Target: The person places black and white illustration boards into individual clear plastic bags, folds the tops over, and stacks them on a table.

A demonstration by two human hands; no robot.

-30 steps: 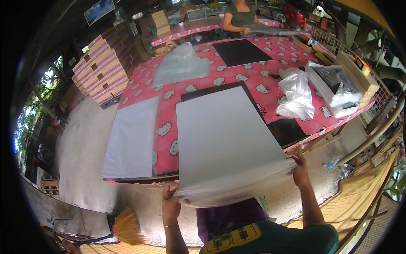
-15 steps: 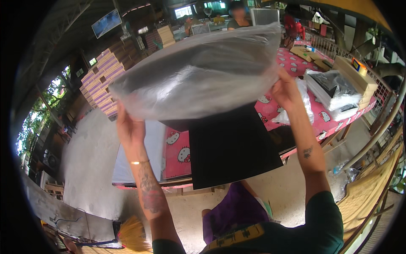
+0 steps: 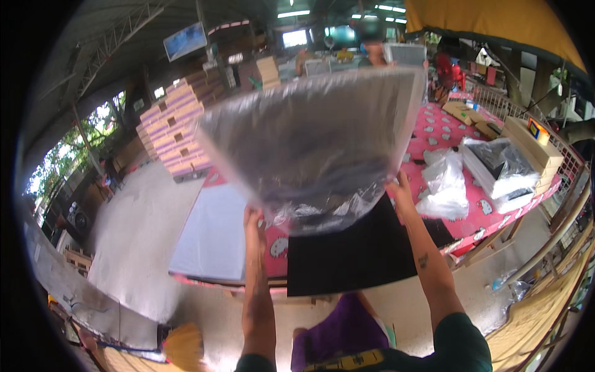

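Both my hands hold up a large clear plastic bag (image 3: 310,133), wide and tilted, above the near side of a table. A dark grey-brown shade fills its middle; I cannot tell whether a panel is inside or the shade shows through. Its crinkled lower part hangs toward me. My left hand (image 3: 253,222) grips the lower left edge, and my right hand (image 3: 400,186) pinches the right edge. Beneath the bag a black flat sheet (image 3: 350,263) lies at the table's near edge. Left of that is a pale bluish-white flat sheet (image 3: 214,235).
The table has a pink patterned cloth (image 3: 434,127). Crumpled clear plastic (image 3: 446,189), plastic-wrapped panels (image 3: 496,167) and brown cartons (image 3: 533,149) rest at its right. Stacked boxes (image 3: 176,130) stand at the far left. A broom (image 3: 184,347) is low left. A person (image 3: 374,53) is at the back.
The bag has swung from a wide, flatter pose to a more upright one, its lower edge hanging lower. My left hand has moved right and down; my right hand has lowered slightly.
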